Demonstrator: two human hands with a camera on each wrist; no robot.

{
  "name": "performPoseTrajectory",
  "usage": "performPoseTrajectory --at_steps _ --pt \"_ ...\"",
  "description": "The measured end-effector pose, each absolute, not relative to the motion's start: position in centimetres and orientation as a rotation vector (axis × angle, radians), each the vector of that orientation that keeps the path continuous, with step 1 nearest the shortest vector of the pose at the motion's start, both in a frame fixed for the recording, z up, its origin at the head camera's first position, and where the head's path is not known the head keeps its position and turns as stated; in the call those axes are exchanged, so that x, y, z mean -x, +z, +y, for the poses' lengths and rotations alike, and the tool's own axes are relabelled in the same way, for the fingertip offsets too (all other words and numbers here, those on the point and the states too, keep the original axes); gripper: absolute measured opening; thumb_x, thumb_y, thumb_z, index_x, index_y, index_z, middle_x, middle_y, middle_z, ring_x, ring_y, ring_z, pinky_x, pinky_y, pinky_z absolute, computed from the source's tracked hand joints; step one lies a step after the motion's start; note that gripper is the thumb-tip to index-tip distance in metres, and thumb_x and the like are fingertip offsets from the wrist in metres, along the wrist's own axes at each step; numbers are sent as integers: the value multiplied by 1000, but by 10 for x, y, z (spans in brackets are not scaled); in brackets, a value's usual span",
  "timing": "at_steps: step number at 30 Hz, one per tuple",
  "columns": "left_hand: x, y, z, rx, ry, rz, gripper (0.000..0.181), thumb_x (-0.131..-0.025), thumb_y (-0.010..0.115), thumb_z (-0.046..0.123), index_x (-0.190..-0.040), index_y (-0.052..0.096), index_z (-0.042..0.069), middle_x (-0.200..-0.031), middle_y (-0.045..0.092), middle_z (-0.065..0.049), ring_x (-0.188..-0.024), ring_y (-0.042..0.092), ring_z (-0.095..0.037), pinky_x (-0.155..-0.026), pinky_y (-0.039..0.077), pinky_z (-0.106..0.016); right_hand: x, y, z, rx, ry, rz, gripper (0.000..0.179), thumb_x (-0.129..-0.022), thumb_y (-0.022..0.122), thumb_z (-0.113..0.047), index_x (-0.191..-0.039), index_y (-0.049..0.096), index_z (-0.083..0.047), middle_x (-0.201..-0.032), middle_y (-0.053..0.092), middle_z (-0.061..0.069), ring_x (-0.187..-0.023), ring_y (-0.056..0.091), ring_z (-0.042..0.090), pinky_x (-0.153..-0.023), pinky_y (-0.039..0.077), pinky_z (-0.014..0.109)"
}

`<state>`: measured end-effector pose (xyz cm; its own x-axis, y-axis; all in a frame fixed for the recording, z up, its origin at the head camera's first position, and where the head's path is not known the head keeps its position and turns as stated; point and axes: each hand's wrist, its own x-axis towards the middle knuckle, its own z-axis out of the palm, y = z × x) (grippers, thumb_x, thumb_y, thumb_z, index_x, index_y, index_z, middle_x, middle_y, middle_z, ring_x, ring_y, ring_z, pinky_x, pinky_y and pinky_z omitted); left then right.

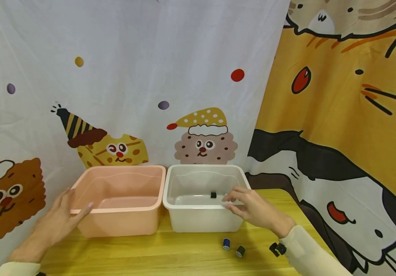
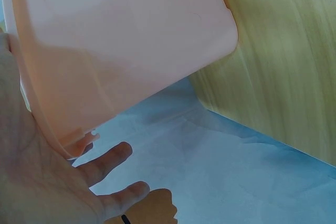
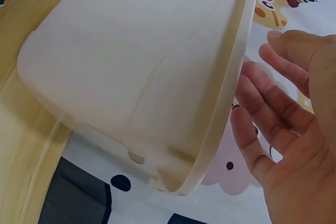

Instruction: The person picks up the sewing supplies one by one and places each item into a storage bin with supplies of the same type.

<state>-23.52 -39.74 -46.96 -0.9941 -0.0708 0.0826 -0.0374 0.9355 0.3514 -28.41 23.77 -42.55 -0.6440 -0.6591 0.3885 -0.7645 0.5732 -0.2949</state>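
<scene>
My left hand [image 1: 51, 220] rests at the near left corner of a pink plastic bin [image 1: 118, 222], thumb at the rim. In the left wrist view two of its fingers [image 2: 107, 163] stretch out past the corner. Over the right side of a white plastic bin [image 1: 205, 220] hovers my right hand [image 1: 253, 207], its fingers loosely bent with nothing seen between them. Inside that bin lies a small black spool [image 1: 213, 195]. On the table in front are a blue thread spool [image 1: 226, 244] and a dark green thread spool [image 1: 240, 251].
Both bins stand side by side on a yellow wood-grain table [image 1: 132, 255]. A printed cloth [image 1: 122, 76] with cartoon figures hangs right behind them and along the right side. A small black thing [image 1: 277, 249] shows beneath my right sleeve [image 1: 308, 249].
</scene>
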Motion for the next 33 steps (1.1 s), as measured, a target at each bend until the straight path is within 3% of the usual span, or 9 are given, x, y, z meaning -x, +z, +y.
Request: performPoseTrajectory --at_steps 20,27,33 --pt "235 -468 -398 -83 -524 -3004 118 -117 44 75 -175 8 -22 -175 13 -56 -142 42 -85 -101 48 -96 265 -432 232 -1246 617 -2512 13 -109 85 -16 -123 85 -16 -125 80 -6 -108 82 8 -91 72 31" --pt "236 -468 -398 -79 -524 -3004 118 -117 43 75 -175 8 -22 -175 12 -56 -143 41 -85 -102 46 -97 255 -435 231 -1257 646 -2549 18 -109 86 -21 -126 84 -24 -122 79 -9 -101 73 -1 -81 65 17" --pt "237 -468 -398 -80 -525 -3010 118 -117 43 75 -176 6 -21 -175 12 -56 -143 41 -84 -103 45 -97 250 -442 231 -1289 654 -2550 18 -108 88 -19 -123 81 -26 -121 77 -9 -98 71 2 -78 64 16"
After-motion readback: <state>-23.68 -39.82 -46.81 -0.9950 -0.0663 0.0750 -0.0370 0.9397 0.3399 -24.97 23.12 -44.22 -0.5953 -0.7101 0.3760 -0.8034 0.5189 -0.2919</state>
